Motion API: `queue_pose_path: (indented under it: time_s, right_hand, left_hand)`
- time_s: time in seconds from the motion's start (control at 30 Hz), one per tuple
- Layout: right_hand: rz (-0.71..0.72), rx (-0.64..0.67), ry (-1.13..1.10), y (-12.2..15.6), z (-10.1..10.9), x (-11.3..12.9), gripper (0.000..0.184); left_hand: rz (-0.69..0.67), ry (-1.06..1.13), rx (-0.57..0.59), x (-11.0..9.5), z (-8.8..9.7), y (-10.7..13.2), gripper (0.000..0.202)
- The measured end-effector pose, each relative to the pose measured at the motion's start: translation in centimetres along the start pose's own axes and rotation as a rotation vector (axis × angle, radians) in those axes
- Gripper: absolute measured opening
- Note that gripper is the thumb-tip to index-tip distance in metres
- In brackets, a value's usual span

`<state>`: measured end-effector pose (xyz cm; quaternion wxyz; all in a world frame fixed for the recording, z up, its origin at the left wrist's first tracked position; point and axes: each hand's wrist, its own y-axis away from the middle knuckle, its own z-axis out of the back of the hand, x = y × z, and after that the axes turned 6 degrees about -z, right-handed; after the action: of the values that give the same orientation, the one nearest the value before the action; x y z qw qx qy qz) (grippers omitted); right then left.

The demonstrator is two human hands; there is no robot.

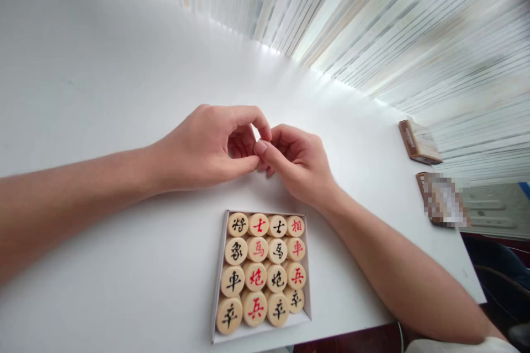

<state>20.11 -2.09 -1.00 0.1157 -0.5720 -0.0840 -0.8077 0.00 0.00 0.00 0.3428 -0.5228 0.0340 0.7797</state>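
Note:
My left hand (209, 146) and my right hand (298, 162) meet above the white table (103, 94), fingertips touching in a pinch. Both have their fingers curled; whatever sits between the fingertips is too small or hidden to name. Just in front of them, near the table's front edge, lies a shallow white box (216, 287) packed with several round wooden chess pieces (256, 273) marked with black or red characters, set in neat rows.
Two small brown boxes lie at the table's right side, one (419, 142) farther back and one (441, 198) nearer and partly blurred. Striped vertical blinds (393, 22) run along the back. The table's front edge falls away at lower right.

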Motion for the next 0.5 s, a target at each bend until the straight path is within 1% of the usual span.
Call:
queue_pose_path:
  time_s: [0.37,0.5]
  right_hand:
    - [0.005,0.006,0.035,0.02,-0.04,0.12,0.047]
    - [0.020,0.015,0.022,0.01,-0.03,0.11,0.046]
  left_hand:
    - [0.019,-0.018,0.019,-0.47,0.15,0.05,0.017]
    - [0.057,-0.032,0.041,-0.67,0.22,0.02,0.017]
